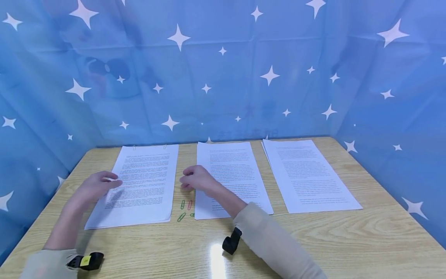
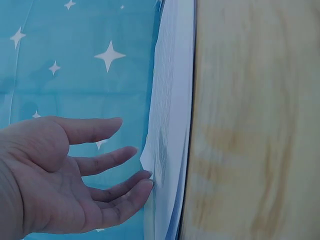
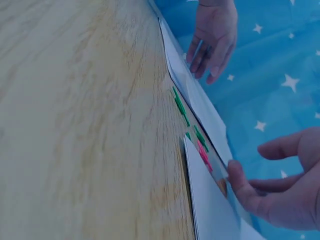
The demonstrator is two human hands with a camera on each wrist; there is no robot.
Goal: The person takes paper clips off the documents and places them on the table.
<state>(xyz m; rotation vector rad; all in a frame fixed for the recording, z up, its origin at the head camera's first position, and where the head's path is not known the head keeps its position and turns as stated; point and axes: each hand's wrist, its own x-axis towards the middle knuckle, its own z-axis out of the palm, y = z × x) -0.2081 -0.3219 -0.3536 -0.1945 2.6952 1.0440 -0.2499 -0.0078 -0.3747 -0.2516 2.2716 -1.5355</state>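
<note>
Three stacks of printed paper lie side by side on the table. Over the left side of the left stack point(image 1: 146, 182) hovers my left hand point(image 1: 95, 188), its fingers loosely extended and holding nothing. At the top edge of that stack are two small clips point(image 1: 165, 147). My right hand point(image 1: 200, 180) is above the left edge of the middle stack point(image 1: 233, 166), fingers slightly bent, with nothing between them. Just below it, in the gap between the two stacks, lie several green paper clips point(image 1: 181, 217) and a pink paper clip point(image 1: 189, 205).
The right stack point(image 1: 313, 178) sits slightly fanned, a lower sheet showing at its left edge. A blue curtain with white stars point(image 1: 223, 89) hangs behind and beside the wooden table point(image 1: 156, 252).
</note>
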